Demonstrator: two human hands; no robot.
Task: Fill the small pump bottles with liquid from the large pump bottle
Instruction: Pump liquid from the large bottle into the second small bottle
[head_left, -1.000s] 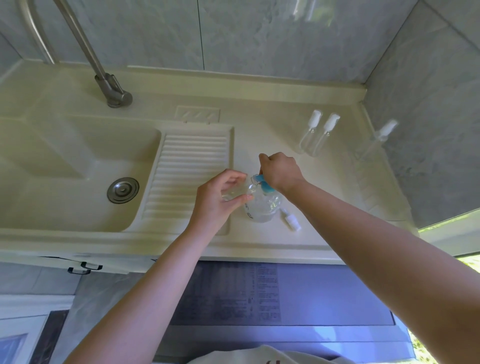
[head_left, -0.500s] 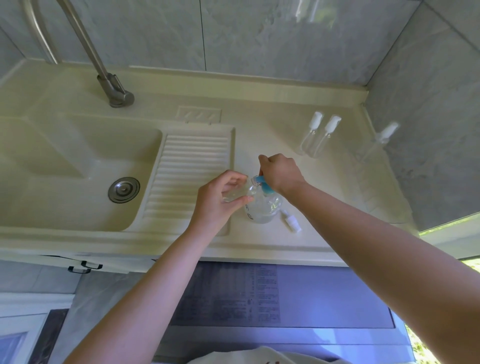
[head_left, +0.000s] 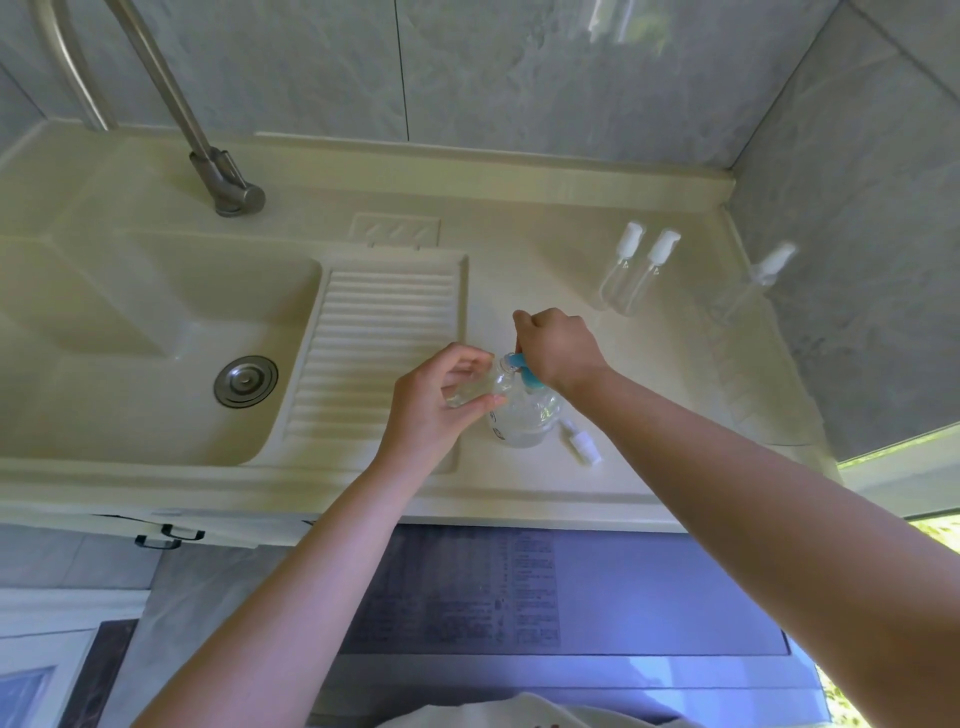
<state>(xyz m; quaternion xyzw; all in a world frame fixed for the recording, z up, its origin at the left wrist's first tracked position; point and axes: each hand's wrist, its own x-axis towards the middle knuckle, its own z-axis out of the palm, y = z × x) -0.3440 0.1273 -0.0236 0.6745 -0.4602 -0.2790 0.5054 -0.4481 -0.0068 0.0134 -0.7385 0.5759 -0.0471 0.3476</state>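
The large clear pump bottle (head_left: 524, 415) with a blue pump head (head_left: 525, 370) stands on the cream counter (head_left: 519, 291) near its front edge. My right hand (head_left: 557, 347) sits on top of the pump head, fingers curled over it. My left hand (head_left: 439, 402) grips a small clear bottle (head_left: 470, 389), tilted with its mouth under the blue spout. A loose white pump cap (head_left: 583, 441) lies on the counter right of the large bottle. Two small capped bottles (head_left: 636, 270) stand at the back right.
A third small bottle (head_left: 756, 278) leans by the right wall. The sink basin (head_left: 104, 322) with a metal drain (head_left: 245, 381) and a ribbed drainboard (head_left: 374, 338) lie to the left. The tap (head_left: 223, 182) rises at the back left.
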